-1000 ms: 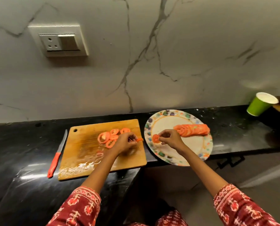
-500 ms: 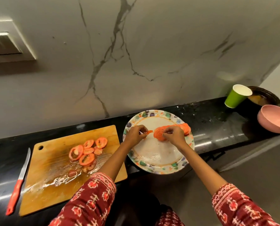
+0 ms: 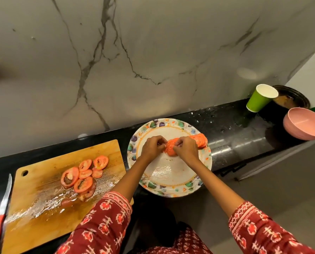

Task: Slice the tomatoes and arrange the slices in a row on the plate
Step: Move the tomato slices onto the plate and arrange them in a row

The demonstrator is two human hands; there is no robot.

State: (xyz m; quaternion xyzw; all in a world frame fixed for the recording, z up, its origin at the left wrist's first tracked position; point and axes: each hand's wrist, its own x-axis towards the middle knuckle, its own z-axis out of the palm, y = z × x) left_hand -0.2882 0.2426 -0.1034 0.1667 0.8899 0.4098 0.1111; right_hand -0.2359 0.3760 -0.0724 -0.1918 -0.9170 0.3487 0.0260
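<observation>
Change: both hands now meet at the near end of the slice row; half a second ago the left hand was a little apart from it, and a second ago it was over the cutting board.
Left hand: left hand hovers over the plate, fingers curled, fingertips pinching what seems to be a thin tomato slice against the row's end; the slice itself is mostly hidden.
Right hand: right hand sits just beside the left, fingers curled and pinching the end of the row.
Slice row: row of tomato slices lies overlapped across the far half of the plate, reaching its right rim.
Plate: patterned plate rests on the black counter, its near edge hanging past the counter's edge.
Loose slices: loose tomato slices lie in a cluster on the wet wooden cutting board, left of the plate.
Knife: red-handled knife lies left of the board.
Right of plate: green paper cup, pink bowl, dark pan behind them.
</observation>
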